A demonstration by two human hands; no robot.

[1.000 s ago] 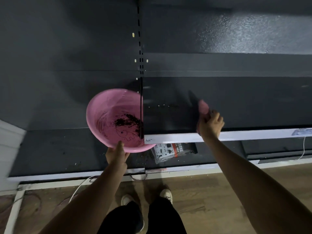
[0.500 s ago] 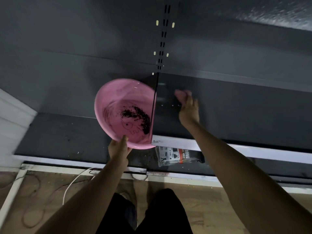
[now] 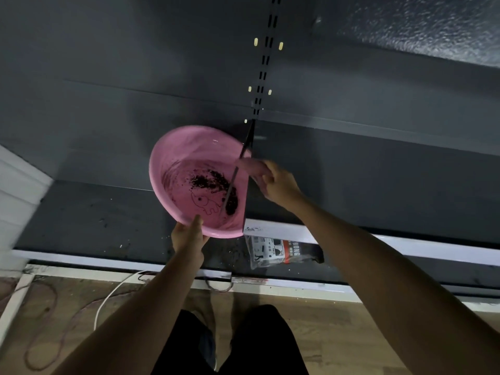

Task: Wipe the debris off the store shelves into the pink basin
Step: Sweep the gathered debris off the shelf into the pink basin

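Holding a pink cloth [image 3: 250, 167], the right hand [image 3: 280, 185] has its fingers curled round it at the left end of the upper shelf [image 3: 378, 190]. The cloth is blurry. It sits right at the shelf end, over the rim of the pink basin [image 3: 184, 147]. The left hand [image 3: 189, 236] grips the near rim of the basin, with the thumb inside and the other fingers hidden under it. The basin is up in the air, tipped toward the person, tight against the end of the shelf.

A dark pile of debris [image 3: 213, 182] lies in the basin, so I think a good part of the job is done. This bit of the upper shelf looks nearly clean. The lower shelf [image 3: 81, 212] has crumbs [image 3: 119, 246] on it, so that part is left to do. A bag [image 3: 278, 251] lies there too, near the crumbs.

The thin side edge of the upper shelf cuts across the basin, so the cloth has to pass over it without bumping. To the right, the upper shelf is long and open, with lots of room for more wiping. The lower shelf sticks out in front, under the basin.
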